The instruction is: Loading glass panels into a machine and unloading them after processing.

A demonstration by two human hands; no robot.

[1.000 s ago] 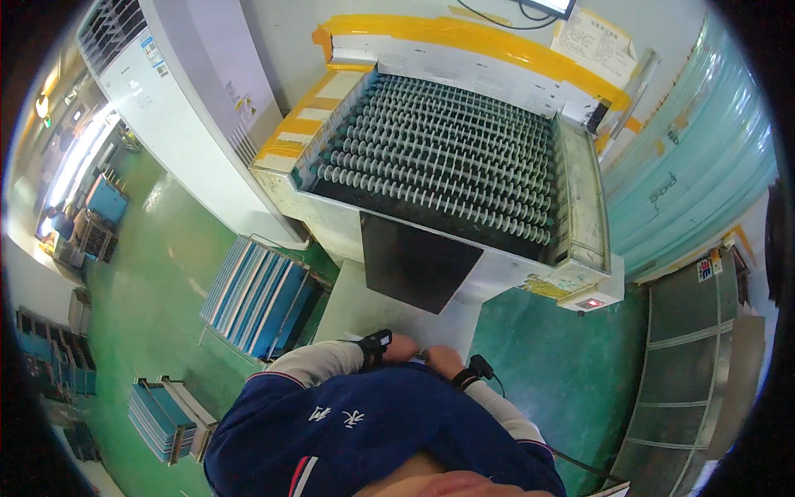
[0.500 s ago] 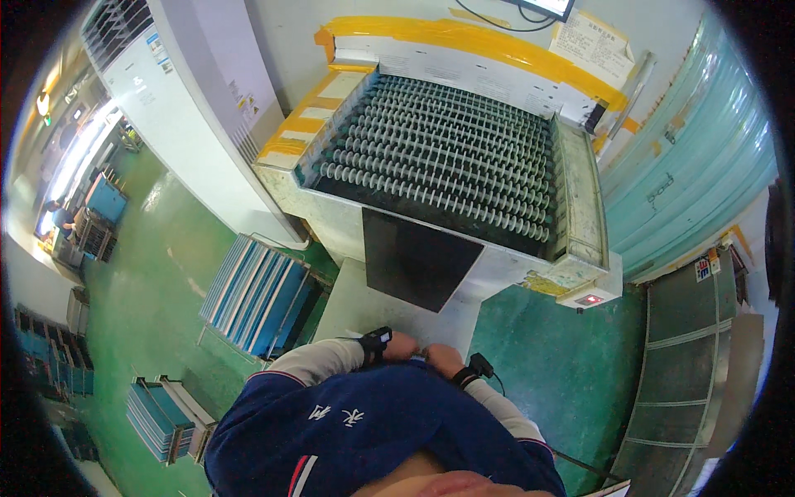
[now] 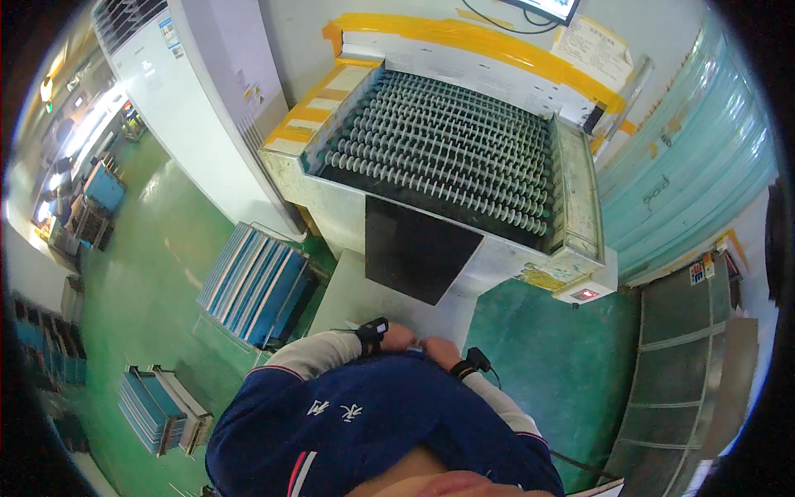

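Black panel (image 3: 421, 251) is at the front of the roller machine (image 3: 580, 199), beyond both hands and apart from them. The left hand (image 3: 400, 336) and right hand (image 3: 440, 352) are close together before the blue shirt (image 3: 389, 406); the fingers are mostly hidden, so I cannot tell whether either grip is closed or holding something. Left of the machine, a rack of blue boards (image 3: 258, 286) stands on the green floor (image 3: 174, 290).

The left of 2 head-worn fisheye cameras looks steeply down, close above the navy shirt (image 3: 389, 414), past left hand (image 3: 399, 338) and right hand (image 3: 441, 353), forward to the disc-roller conveyor (image 3: 447, 157) farther off.
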